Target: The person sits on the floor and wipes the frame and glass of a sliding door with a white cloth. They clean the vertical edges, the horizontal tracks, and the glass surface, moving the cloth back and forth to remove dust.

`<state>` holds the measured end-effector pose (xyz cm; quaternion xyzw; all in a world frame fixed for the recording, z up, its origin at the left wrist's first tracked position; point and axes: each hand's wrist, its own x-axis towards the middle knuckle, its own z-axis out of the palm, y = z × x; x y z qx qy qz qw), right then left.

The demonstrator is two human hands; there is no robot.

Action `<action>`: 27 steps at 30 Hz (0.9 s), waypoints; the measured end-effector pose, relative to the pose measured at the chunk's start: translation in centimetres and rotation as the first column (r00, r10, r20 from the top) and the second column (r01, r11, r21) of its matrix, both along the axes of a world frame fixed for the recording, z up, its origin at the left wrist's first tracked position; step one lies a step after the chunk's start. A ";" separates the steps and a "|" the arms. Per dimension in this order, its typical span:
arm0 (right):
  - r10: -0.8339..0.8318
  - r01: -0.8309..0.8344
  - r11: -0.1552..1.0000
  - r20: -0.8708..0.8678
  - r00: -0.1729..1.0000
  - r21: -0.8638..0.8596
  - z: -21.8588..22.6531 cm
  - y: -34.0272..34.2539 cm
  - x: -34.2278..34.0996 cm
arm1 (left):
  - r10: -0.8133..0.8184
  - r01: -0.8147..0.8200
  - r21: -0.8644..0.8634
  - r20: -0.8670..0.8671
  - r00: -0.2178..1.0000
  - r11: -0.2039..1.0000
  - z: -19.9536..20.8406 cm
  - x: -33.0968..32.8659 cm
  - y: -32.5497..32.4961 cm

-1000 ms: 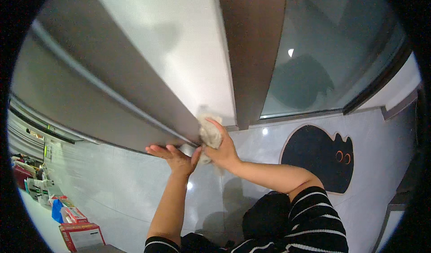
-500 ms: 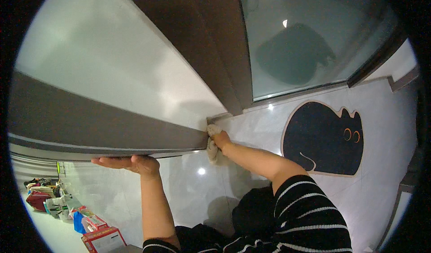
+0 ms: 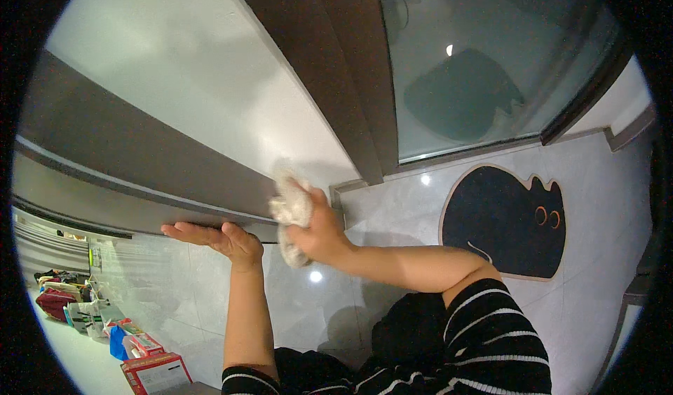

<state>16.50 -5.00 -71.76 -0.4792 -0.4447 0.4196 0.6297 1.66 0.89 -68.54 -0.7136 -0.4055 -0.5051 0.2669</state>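
Note:
My right hand (image 3: 324, 232) is wrapped round a crumpled cream cloth (image 3: 291, 211), slightly blurred. The cloth lies against the end of a dark grey door frame (image 3: 154, 139), and its lower part hangs below the frame's edge. To the left, my left hand (image 3: 226, 241) rests with its fingers stretched out along the lower side of the same frame, holding nothing. The fingers' undersides meet the frame's surface. Above the frame runs a pale wall strip (image 3: 273, 114).
A dark cat-shaped mat (image 3: 501, 234) lies on the glossy grey tiled floor (image 3: 203, 290) at right. Behind it stands a dark-framed glass door (image 3: 434, 37). At lower left are a red and white box (image 3: 158, 374), a blue item (image 3: 119, 342) and several piled bags and objects.
My right hand has moved up and left with the cloth, from the frame's low corner along its edge. My left hand has shifted slightly right and up. The view has tilted a little.

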 end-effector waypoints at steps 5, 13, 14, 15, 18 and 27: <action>-0.162 0.122 0.960 0.148 0.976 0.251 -3.2 0.0 -1.7 | -0.028 0.026 -0.052 -0.036 0.999 0.998 0.9 -0.3 -1.0; 0.009 -0.102 0.805 -0.160 0.987 -0.584 -12.5 1.4 -1.3 | -0.057 0.046 -0.089 -0.133 0.989 0.995 -1.0 -2.2 -1.3; 0.042 -0.128 0.872 -0.188 0.981 -0.472 -4.4 -0.1 -0.5 | -0.048 0.034 -0.092 -0.156 0.987 0.995 -1.3 -2.7 -1.4; 0.026 -0.040 0.984 -0.085 0.996 -0.176 -2.4 -0.3 -0.8 | -0.053 0.036 -0.096 -0.177 0.983 0.995 -1.4 -2.7 -1.5; 0.014 -0.121 0.852 0.209 0.978 0.509 5.8 -0.9 0.9 | -0.015 0.007 -0.051 -0.155 0.988 0.999 -2.2 -2.9 -0.8; -0.263 -0.203 0.797 0.629 0.732 0.569 -9.2 -0.7 1.2 | -0.033 0.018 -0.085 -0.177 0.984 0.996 -0.6 -2.5 -1.9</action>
